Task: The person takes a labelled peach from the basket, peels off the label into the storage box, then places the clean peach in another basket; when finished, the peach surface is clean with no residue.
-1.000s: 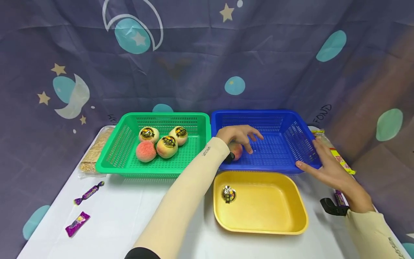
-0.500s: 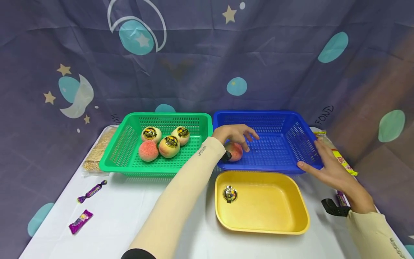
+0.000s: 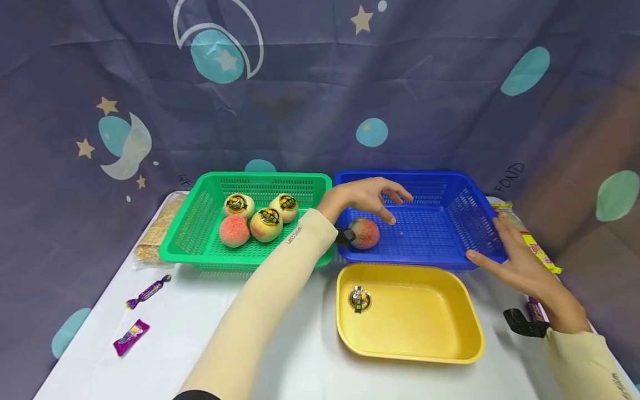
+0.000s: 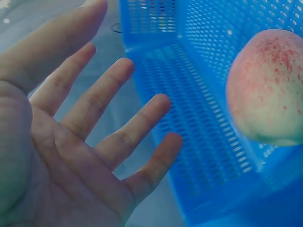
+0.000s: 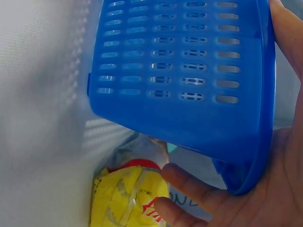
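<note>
Head view: left hand (image 3: 362, 197) hovers, fingers spread, above the peach (image 3: 365, 233); right hand (image 3: 520, 264) grips the blue basket (image 3: 450, 189).

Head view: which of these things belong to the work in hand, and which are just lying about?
In hand:
- peach lying in the blue basket
- left hand, open above that peach
- right hand, holding the blue basket's right rim
- green basket with four peaches
- yellow tray holding a peeled sticker

Lying about:
- purple candies
- yellow packet
- cracker pack
</note>
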`<state>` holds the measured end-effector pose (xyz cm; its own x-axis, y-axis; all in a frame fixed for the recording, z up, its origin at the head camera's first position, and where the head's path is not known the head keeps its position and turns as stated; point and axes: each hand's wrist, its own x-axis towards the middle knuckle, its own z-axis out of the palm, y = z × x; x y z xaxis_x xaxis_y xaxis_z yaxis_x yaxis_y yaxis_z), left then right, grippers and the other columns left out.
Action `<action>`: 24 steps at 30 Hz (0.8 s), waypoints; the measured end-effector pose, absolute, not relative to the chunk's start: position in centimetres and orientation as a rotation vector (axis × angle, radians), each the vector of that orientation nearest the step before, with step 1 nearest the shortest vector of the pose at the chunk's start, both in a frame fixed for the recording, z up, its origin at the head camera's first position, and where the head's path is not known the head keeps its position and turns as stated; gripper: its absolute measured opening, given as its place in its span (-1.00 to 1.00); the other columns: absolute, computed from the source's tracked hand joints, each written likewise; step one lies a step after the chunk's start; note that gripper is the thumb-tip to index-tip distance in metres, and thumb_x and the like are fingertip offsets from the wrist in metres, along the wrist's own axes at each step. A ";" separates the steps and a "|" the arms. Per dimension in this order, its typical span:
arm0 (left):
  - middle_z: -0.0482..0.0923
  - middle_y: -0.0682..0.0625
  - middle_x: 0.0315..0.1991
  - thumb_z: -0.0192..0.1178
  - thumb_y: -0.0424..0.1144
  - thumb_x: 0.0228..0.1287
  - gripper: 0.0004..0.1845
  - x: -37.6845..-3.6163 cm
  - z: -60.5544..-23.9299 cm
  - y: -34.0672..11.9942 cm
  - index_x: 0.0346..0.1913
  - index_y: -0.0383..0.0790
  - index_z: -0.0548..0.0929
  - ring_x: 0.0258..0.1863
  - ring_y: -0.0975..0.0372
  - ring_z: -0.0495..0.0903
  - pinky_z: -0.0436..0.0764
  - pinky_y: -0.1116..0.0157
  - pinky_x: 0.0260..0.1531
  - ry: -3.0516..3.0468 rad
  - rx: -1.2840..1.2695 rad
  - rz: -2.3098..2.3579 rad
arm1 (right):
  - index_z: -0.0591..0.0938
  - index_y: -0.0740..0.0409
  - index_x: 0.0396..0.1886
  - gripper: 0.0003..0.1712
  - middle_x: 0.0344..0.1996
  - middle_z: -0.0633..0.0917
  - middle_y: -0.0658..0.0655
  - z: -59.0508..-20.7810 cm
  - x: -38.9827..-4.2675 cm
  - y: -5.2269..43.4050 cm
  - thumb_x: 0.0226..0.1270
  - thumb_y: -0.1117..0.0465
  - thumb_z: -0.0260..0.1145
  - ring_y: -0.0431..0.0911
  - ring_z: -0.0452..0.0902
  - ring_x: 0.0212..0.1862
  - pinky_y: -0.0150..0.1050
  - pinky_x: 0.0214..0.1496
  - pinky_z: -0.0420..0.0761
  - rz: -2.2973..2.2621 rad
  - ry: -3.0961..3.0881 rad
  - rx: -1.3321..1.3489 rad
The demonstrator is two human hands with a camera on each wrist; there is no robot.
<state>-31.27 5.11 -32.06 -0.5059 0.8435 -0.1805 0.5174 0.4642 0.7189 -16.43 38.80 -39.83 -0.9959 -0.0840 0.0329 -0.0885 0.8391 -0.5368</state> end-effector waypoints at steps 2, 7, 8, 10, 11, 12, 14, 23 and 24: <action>0.47 0.09 0.41 0.38 -0.22 0.33 -0.37 -30.7 -31.5 4.4 0.44 0.06 0.48 0.43 0.19 0.42 0.50 0.28 0.36 2.194 1.161 0.830 | -0.32 0.18 0.66 0.22 0.63 -0.32 0.41 -39.8 -16.4 38.8 0.42 -0.17 0.27 0.52 -0.35 0.58 0.64 0.38 -0.15 0.878 -3.008 0.141; 0.48 0.13 0.41 0.36 -0.16 0.36 -0.40 -29.1 -30.8 2.1 0.43 0.06 0.48 0.41 0.25 0.44 0.41 0.24 0.44 2.207 1.224 0.890 | -0.33 0.18 0.66 0.21 0.62 -0.33 0.41 -39.8 -16.4 38.7 0.43 -0.17 0.26 0.53 -0.36 0.57 0.66 0.35 -0.14 0.872 -3.017 0.142; 0.48 0.13 0.41 0.34 -0.16 0.37 -0.41 -28.7 -30.7 1.5 0.43 0.05 0.49 0.41 0.25 0.44 0.40 0.24 0.44 2.213 1.236 0.904 | -0.33 0.18 0.65 0.21 0.62 -0.33 0.42 -39.8 -16.4 38.7 0.43 -0.17 0.26 0.54 -0.36 0.57 0.66 0.35 -0.13 0.870 -3.018 0.143; 0.49 0.12 0.40 0.31 -0.14 0.39 -0.43 -28.0 -30.5 0.4 0.43 0.04 0.49 0.40 0.24 0.45 0.42 0.24 0.42 2.244 1.259 0.913 | -0.32 0.19 0.65 0.21 0.62 -0.32 0.43 -39.8 -16.4 38.7 0.43 -0.16 0.26 0.55 -0.34 0.56 0.66 0.34 -0.12 0.863 -3.016 0.142; 0.50 0.11 0.40 0.30 -0.12 0.40 -0.44 -27.6 -30.5 -0.2 0.43 0.03 0.49 0.39 0.23 0.45 0.43 0.24 0.42 2.259 1.272 0.919 | -0.31 0.20 0.65 0.21 0.62 -0.31 0.45 -39.8 -16.4 38.8 0.42 -0.16 0.26 0.56 -0.33 0.56 0.66 0.34 -0.12 0.861 -3.011 0.144; 0.50 0.11 0.40 0.29 -0.12 0.41 -0.45 -27.2 -30.5 -0.8 0.43 0.02 0.49 0.39 0.22 0.45 0.43 0.24 0.41 2.277 1.282 0.929 | -0.30 0.21 0.65 0.21 0.61 -0.30 0.46 -39.8 -16.4 38.8 0.42 -0.15 0.27 0.57 -0.32 0.55 0.66 0.34 -0.13 0.861 -3.004 0.148; 0.53 0.10 0.37 0.28 -0.11 0.42 -0.47 -26.4 -30.5 -2.2 0.41 0.01 0.52 0.35 0.22 0.48 0.47 0.24 0.36 2.327 1.282 0.956 | -0.28 0.23 0.65 0.20 0.62 -0.28 0.46 -39.8 -16.3 38.9 0.42 -0.14 0.27 0.58 -0.30 0.55 0.65 0.35 -0.13 0.857 -2.997 0.155; 0.56 0.20 0.30 0.31 -0.02 0.39 -0.55 -22.9 -32.2 -10.9 0.31 0.14 0.60 0.38 0.26 0.43 0.45 0.09 0.39 2.628 1.080 1.165 | 0.01 0.39 0.60 0.05 0.59 -0.06 0.51 -38.8 -16.6 38.7 0.44 -0.16 0.22 0.68 -0.09 0.37 0.61 0.15 0.02 0.682 -2.985 0.127; 0.54 0.20 0.32 0.32 0.00 0.38 -0.54 -22.5 -32.5 -12.0 0.32 0.16 0.59 0.41 0.25 0.40 0.42 0.05 0.40 2.676 1.037 1.183 | 0.04 0.38 0.60 0.03 0.58 -0.02 0.53 -38.5 -16.6 38.5 0.44 -0.16 0.23 0.68 -0.06 0.32 0.57 0.07 0.04 0.665 -2.979 0.126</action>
<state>-22.51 -12.02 -32.54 -0.7763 0.5899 0.2221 0.5614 0.4869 0.6692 -16.64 38.51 -38.54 -0.9929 -0.0613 0.1019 -0.0989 0.9021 -0.4201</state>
